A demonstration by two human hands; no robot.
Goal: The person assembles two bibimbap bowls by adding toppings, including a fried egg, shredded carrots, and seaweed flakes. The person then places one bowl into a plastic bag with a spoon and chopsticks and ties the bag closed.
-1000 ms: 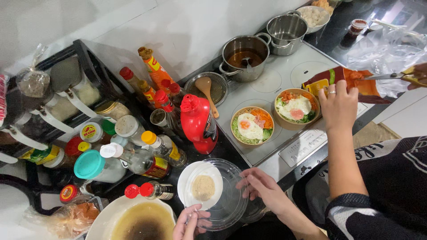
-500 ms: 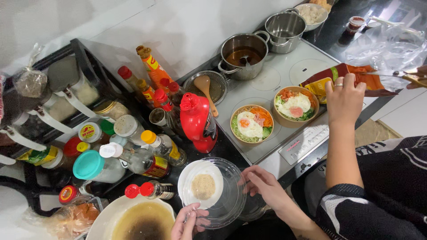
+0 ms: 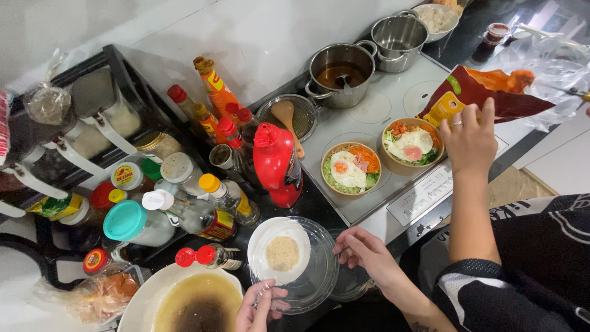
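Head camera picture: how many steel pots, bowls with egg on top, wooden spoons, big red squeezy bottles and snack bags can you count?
Steel pots: 2
Bowls with egg on top: 2
Wooden spoon: 1
Big red squeeze bottle: 1
Snack bag: 1
Total: 7

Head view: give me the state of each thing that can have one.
Two round food bowls: filled, uncovered, egg on top.
Steel pot with dark liquid: lidless, ladle inside.
Second steel pot: lidless, looks empty.
Red squeeze bottle: upright, capped.
Clear plastic lid: off, beside left hand.
Orange-red snack bag: held by right hand.
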